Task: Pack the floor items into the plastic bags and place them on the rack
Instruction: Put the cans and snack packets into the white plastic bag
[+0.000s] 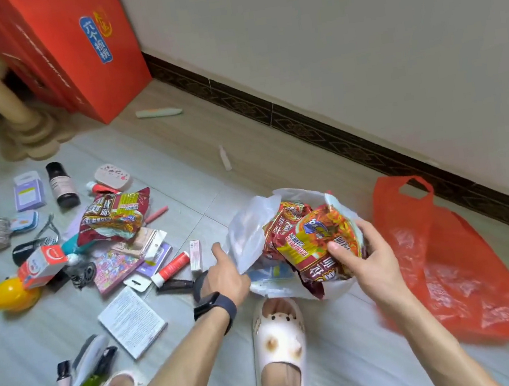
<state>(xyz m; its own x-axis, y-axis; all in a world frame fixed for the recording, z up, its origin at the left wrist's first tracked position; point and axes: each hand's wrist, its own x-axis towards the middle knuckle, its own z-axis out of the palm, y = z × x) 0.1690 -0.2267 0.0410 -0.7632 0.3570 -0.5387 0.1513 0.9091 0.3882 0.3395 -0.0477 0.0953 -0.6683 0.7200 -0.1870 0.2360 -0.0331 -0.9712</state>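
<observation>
A white plastic bag (248, 226) sits open on the floor in front of my feet. My left hand (226, 274) grips its left rim and holds it apart. My right hand (362, 259) is shut on a red and yellow noodle packet (315, 243) that lies in the bag's mouth on top of another red packet. An empty red plastic bag (444, 268) lies flat to the right. A further noodle packet (114, 216) rests on a heap of small items (76, 248) at the left. No rack is in view.
Tubes, bottles, boxes, a yellow toy (12, 296) and a white booklet (132, 322) are scattered at left. Red cartons (72, 51) and a cardboard post (7, 95) stand at the back. The wall and dark skirting (335, 130) run along the right. My slippered feet (278, 335) are below.
</observation>
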